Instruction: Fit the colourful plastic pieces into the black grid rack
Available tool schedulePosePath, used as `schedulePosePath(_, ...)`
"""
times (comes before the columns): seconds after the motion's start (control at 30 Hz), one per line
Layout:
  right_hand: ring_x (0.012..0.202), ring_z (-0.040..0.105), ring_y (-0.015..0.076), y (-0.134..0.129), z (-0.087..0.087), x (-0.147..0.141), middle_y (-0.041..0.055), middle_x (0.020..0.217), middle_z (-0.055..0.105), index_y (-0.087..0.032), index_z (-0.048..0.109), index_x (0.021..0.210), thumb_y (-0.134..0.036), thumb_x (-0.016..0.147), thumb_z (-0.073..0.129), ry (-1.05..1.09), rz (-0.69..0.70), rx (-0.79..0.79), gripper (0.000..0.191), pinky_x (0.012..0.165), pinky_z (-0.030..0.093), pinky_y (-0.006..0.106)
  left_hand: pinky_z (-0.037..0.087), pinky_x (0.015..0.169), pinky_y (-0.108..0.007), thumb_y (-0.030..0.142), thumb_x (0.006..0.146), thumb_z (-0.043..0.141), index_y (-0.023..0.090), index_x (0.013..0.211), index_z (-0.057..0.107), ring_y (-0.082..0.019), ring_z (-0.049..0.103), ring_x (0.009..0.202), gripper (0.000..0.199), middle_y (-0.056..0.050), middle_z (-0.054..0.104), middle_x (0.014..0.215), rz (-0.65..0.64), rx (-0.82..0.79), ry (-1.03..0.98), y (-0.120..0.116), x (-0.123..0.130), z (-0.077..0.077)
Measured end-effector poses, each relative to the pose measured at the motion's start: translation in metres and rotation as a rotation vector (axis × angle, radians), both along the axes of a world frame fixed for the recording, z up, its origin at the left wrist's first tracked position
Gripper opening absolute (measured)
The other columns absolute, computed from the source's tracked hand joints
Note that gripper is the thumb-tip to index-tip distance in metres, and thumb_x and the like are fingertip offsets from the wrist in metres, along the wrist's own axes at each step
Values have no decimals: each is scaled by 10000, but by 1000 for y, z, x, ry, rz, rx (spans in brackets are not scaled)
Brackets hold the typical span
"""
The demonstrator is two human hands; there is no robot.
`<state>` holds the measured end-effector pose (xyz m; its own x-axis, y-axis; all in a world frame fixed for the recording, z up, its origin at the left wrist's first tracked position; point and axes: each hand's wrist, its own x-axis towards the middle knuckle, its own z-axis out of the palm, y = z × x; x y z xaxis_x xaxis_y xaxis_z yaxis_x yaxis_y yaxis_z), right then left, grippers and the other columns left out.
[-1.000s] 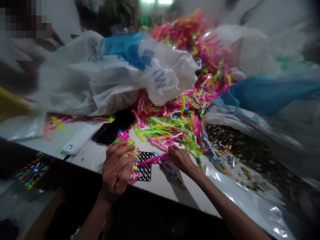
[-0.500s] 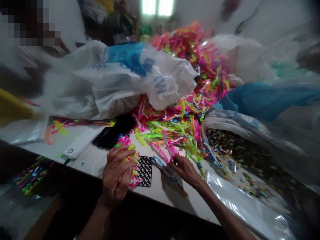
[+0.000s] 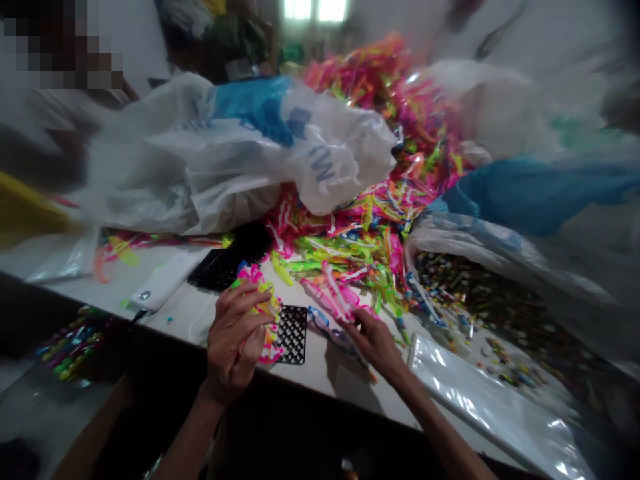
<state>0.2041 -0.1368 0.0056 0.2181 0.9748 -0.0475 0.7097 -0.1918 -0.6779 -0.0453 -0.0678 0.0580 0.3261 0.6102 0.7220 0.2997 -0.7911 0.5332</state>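
Bundle of neon strips [image 3: 263, 313], pink, yellow and green, gathered in the left hand [image 3: 235, 343] just above the near edge of the white bench [image 3: 320, 373]. Left grip wrapped around the bundle, fingers curled over it, thumb on the near side. Right hand [image 3: 375, 340] just to the right, fingertips pinched on a single pink strip [image 3: 335, 297] at the foot of the loose pile of strips [image 3: 360, 240]; the strip angles up and away from the hand. A black mesh grid [image 3: 293, 333] lies flat on the bench between the two hands, partly under the bundle. Behind the pile, a large white plastic bag [image 3: 225, 153] with blue print. To the right, an open clear bag of small mixed pieces [image 3: 465, 287]. A white power bank [image 3: 160, 283] lies left of the hands. Edges of the view blurred.
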Motion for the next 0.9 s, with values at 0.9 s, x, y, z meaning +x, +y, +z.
schedulePosePath(0.9,699,550,127,41,15,-82,41,802,620,-152,595,771,-117,765,526,-171,578,18,78,595,331,209,342,979,-496,139,792,490,240,1013,627,-257,448,1153,279,-48,565,1200,12,61,152,1,6,8)
